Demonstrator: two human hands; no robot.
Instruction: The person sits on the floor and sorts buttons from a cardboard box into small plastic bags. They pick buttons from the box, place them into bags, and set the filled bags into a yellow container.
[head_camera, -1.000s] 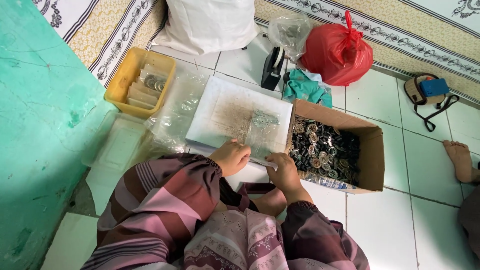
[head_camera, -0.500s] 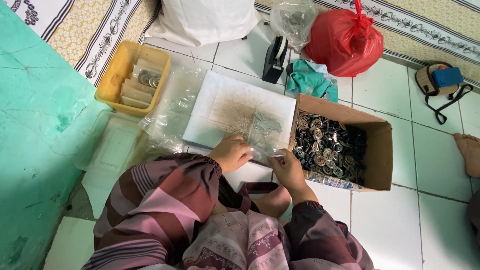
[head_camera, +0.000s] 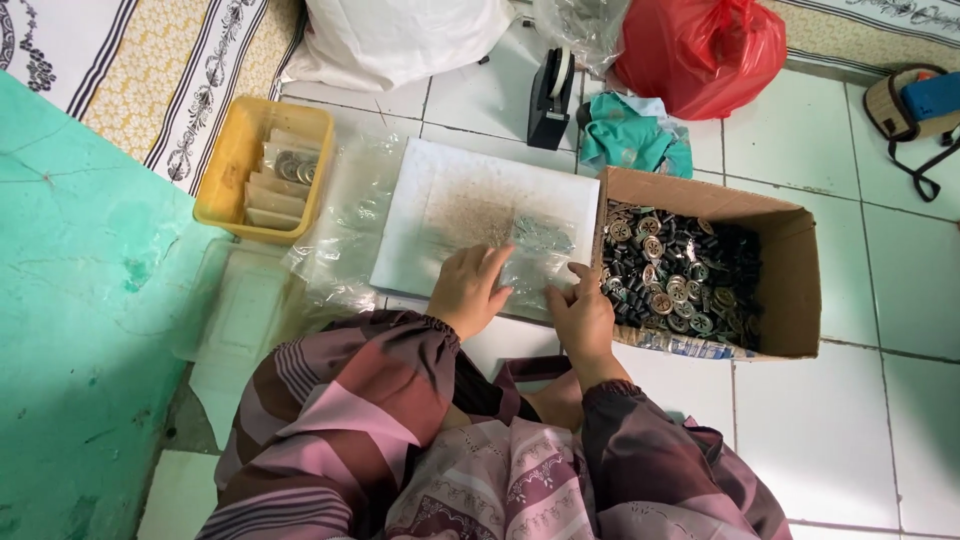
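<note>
A small clear plastic bag (head_camera: 538, 252) with small dark pieces in it lies on a white flat board (head_camera: 450, 205) on the tiled floor. My left hand (head_camera: 468, 290) presses on the bag's left side. My right hand (head_camera: 582, 318) pinches its right edge. Both arms wear striped pink and maroon sleeves. Right beside my right hand stands an open cardboard box (head_camera: 790, 270) holding several round metal and dark buttons (head_camera: 675, 275).
A yellow tray (head_camera: 232, 160) with filled small bags sits at the left, loose clear plastic (head_camera: 340, 235) next to it. Behind the board are a black tape dispenser (head_camera: 550, 98), teal cloth (head_camera: 630, 140), a red bag (head_camera: 705, 42) and a white sack (head_camera: 400, 35). A green wall (head_camera: 70, 340) runs on the left.
The view has shifted slightly. Both hands stay on the small bag, with the fingers moving a little along its edges.
</note>
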